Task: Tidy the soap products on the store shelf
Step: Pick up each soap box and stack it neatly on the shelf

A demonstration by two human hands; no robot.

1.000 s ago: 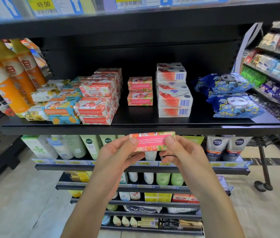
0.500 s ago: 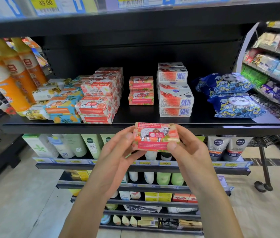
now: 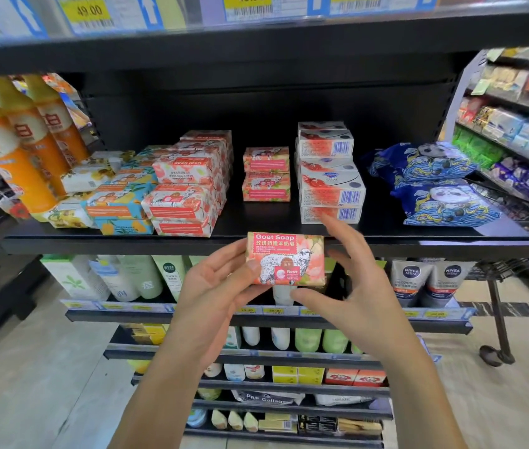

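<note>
A pink rose goat soap bar (image 3: 284,259) hangs in front of the black shelf's front edge (image 3: 418,246), its printed face turned toward me. My left hand (image 3: 221,286) grips its left side, thumb on the front and fingers behind. To the right of the bar, my right hand (image 3: 354,280) has its fingers spread and off the bar, with the thumb just under the bar's lower right corner. Two matching pink bars (image 3: 266,173) sit stacked at the middle of the shelf.
White and red boxed soaps (image 3: 329,179) are stacked right of the pink pair, and wrapped pink soaps (image 3: 188,189), teal ones (image 3: 120,202) and yellow ones (image 3: 75,212) to its left. Blue panda packs (image 3: 435,186) lie far right, orange bottles (image 3: 13,157) far left. Lower shelves hold tubes and bottles.
The bar has been turned from edge-on to face toward me and lifted slightly. My right hand has let go of it and spread its fingers; my left hand keeps hold.
</note>
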